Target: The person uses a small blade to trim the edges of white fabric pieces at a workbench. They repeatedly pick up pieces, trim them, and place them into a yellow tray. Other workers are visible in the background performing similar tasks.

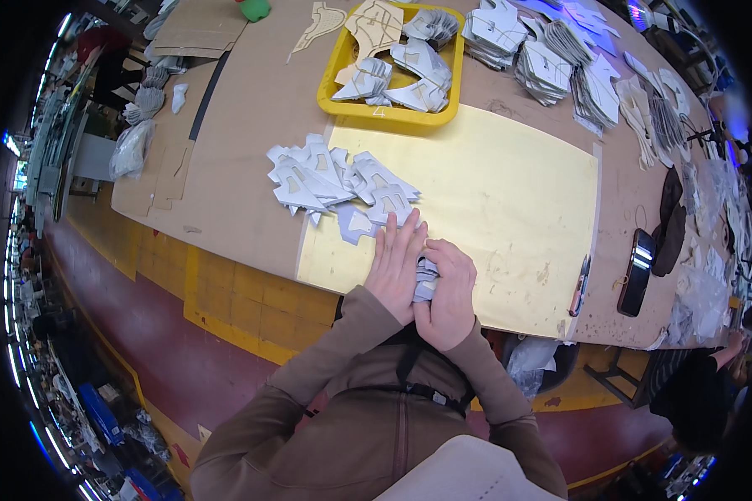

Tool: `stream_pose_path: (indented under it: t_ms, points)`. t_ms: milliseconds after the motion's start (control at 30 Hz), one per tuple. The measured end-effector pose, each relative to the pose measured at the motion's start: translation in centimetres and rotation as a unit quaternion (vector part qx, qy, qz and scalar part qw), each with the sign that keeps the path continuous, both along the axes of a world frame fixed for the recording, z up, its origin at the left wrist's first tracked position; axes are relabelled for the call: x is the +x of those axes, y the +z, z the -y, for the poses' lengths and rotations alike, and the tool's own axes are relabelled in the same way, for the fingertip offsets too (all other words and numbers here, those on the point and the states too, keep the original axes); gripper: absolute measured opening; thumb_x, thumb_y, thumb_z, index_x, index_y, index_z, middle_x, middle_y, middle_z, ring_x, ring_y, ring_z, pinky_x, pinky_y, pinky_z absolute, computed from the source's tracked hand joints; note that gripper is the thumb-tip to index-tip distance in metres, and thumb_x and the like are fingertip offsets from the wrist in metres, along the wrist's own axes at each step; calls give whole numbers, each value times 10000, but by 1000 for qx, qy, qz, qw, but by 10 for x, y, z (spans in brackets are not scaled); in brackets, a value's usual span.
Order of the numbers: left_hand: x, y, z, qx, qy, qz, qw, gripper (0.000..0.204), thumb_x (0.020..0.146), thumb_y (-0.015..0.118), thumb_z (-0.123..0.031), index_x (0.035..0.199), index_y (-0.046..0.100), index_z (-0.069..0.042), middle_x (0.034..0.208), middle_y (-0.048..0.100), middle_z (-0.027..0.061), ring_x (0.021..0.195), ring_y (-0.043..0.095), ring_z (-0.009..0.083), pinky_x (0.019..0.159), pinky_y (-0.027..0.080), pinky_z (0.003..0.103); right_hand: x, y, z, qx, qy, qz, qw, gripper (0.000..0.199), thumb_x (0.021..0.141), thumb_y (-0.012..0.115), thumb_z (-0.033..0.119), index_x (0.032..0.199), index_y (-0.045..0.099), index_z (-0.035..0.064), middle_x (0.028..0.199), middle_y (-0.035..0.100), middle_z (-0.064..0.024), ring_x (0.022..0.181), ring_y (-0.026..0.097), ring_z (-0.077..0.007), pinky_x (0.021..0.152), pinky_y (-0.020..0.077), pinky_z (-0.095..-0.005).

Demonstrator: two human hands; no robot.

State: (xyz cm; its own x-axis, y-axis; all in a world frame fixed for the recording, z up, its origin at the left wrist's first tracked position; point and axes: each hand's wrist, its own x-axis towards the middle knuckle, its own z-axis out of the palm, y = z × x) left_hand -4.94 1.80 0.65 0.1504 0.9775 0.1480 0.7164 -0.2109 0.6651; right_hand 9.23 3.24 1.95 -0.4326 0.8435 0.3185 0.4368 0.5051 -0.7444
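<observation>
Left hand (395, 269): straight-fingered, cannot tell if gripping
Right hand (448, 288): closed around grey stack (426, 278)
Stack: at table's (251, 184) near edge

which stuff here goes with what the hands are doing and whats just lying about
Likely in use:
small grey stack, between the left hand and right hand
heap of grey-white pieces
pale yellow sheet
yellow tray, holding similar-looking pieces

Apparently just lying about:
phone
slim pen-like tool
dark strip
green object
</observation>
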Motion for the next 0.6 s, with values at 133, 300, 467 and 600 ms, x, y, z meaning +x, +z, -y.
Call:
stream_pose_path:
  t_ms: [133,300,467,600]
  points:
    - [-2,0,-4,25,-20,-43,999,781,783,603,-108,1467,248,16,1544,140,260,1409,102,541,1119,146,631,9,0,-2,22,26,37,999,582,670,639,45,1219,446,23,1189,510,-164,1164,475,-347,1037,264,-456]
    - [6,0,5,-27,-39,-52,998,807,743,619,-53,1459,258,32,1549,141,246,1410,94,543,1119,131,637,17,-3,4,41,43,5,998,539,674,660,38,1174,459,29,1150,519,-164,1127,499,-355,1011,323,-455]
    - [9,4,1,-34,-56,2,998,810,748,602,-27,1474,245,16,1558,142,233,1421,49,531,1129,84,625,15,0,-1,15,24,-9,1000,518,697,612,-25,1181,432,10,1135,513,-175,1036,531,-360,984,399,-451]
    - [-10,33,-17,-143,-160,217,952,937,758,676,-47,1522,134,-44,1564,169,195,1472,69,359,1163,126,504,26,32,-9,-336,20,-286,897,539,754,509,-84,1259,340,2,1156,489,-145,1025,539,-236,973,405,-347]
